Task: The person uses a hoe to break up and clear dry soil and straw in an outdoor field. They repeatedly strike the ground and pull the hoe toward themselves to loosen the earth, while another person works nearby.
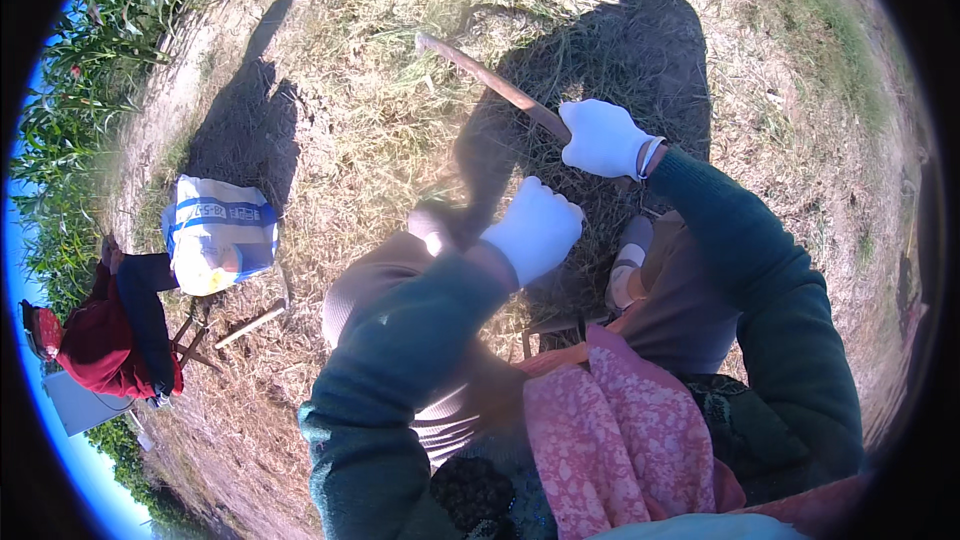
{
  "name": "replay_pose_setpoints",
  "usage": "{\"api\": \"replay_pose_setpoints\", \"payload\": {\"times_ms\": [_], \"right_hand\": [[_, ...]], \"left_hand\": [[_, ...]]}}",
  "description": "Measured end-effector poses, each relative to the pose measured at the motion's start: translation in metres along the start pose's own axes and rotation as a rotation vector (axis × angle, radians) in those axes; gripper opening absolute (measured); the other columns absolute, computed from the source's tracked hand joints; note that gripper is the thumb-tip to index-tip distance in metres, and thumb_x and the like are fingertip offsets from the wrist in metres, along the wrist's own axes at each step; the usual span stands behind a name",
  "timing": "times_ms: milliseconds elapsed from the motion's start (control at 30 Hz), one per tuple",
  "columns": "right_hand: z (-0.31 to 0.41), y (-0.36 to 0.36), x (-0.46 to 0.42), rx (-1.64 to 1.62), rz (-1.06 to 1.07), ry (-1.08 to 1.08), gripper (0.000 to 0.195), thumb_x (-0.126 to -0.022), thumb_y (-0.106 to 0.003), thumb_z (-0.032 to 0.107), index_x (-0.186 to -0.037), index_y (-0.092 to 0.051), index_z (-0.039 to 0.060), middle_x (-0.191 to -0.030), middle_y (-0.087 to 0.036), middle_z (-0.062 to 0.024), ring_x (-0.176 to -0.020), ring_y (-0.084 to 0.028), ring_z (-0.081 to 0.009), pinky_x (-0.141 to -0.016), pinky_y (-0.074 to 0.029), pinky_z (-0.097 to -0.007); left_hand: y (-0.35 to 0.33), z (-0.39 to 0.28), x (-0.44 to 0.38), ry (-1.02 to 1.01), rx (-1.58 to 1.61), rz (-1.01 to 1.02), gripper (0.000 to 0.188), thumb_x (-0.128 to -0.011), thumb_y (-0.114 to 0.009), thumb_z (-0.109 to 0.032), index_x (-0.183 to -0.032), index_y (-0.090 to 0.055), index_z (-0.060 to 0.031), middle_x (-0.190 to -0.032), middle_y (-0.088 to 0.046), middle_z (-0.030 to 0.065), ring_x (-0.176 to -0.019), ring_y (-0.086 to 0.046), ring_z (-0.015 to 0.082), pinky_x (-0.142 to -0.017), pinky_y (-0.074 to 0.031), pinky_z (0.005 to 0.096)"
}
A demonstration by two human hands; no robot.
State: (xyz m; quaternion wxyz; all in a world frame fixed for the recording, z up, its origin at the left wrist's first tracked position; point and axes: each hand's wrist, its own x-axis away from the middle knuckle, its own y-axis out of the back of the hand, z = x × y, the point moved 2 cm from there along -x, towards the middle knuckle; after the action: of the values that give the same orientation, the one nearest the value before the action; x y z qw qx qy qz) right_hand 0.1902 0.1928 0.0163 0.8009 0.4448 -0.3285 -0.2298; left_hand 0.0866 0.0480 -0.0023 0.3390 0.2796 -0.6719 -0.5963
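Note:
My right hand [604,139], in a white glove, is shut around a wooden tool handle [502,82]. The handle slants up and to the left over cut grass, and its lower end passes behind the hand. No tool head can be made out. My left hand [536,229], also gloved in white, is curled just below and to the left, apart from the visible handle. Its back faces me, so whether anything is inside the fingers is hidden. Dry cut grass [390,127] covers the ground in front of me, partly under my own shadow.
At left a seated person [112,330] in red is beside a white and blue woven sack [225,232] bearing writing. A wooden-handled tool [251,324] lies by folding stool legs [196,341]. Tall maize plants [112,37] border the upper left. My shoe [634,240] rests close below my right hand.

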Motion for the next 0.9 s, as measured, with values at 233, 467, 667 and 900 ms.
{"api": "replay_pose_setpoints", "payload": {"times_ms": [233,467,667,900], "right_hand": [[-0.043,0.015,0.012,-0.238,-0.233,-0.140,0.032,-0.073,-0.068,0.026,-0.085,-0.063,-0.0031,-0.081,-0.066,-0.0237,-0.081,-0.068,-0.0408,-0.072,-0.052,-0.0479],[-0.015,0.020,-0.029,-1.148,-0.153,0.157,0.019,-0.082,-0.074,0.015,-0.078,-0.066,-0.0019,-0.067,-0.062,-0.0039,-0.055,-0.057,-0.0111,-0.050,-0.046,-0.0274],[0.049,0.000,-0.061,-0.893,0.041,0.149,0.019,-0.083,-0.076,0.017,-0.077,-0.065,0.0024,-0.065,-0.060,-0.0034,-0.054,-0.058,-0.0116,-0.050,-0.045,-0.0258],[0.058,-0.042,-0.033,0.007,0.174,0.253,0.030,-0.078,-0.065,0.026,-0.095,-0.074,0.0026,-0.090,-0.073,-0.0172,-0.085,-0.072,-0.0319,-0.072,-0.056,-0.0431]], "left_hand": [[-0.005,0.012,0.022,-0.017,-0.055,0.054,0.008,-0.085,-0.062,-0.019,-0.084,-0.058,-0.0127,-0.073,-0.062,0.0030,-0.067,-0.063,0.0226,-0.068,-0.041,0.0381],[-0.009,0.008,0.010,-0.011,-0.023,0.078,0.009,-0.085,-0.063,-0.019,-0.085,-0.059,-0.0116,-0.073,-0.063,0.0040,-0.068,-0.065,0.0249,-0.068,-0.042,0.0393],[-0.012,-0.001,0.002,-0.014,-0.002,0.082,0.008,-0.081,-0.064,-0.017,-0.084,-0.059,-0.0109,-0.073,-0.063,0.0048,-0.067,-0.065,0.0246,-0.067,-0.043,0.0397],[-0.020,-0.004,0.000,-0.005,0.037,0.013,0.006,-0.079,-0.064,-0.014,-0.080,-0.059,-0.0097,-0.071,-0.061,0.0070,-0.063,-0.064,0.0253,-0.057,-0.049,0.0375]]}}
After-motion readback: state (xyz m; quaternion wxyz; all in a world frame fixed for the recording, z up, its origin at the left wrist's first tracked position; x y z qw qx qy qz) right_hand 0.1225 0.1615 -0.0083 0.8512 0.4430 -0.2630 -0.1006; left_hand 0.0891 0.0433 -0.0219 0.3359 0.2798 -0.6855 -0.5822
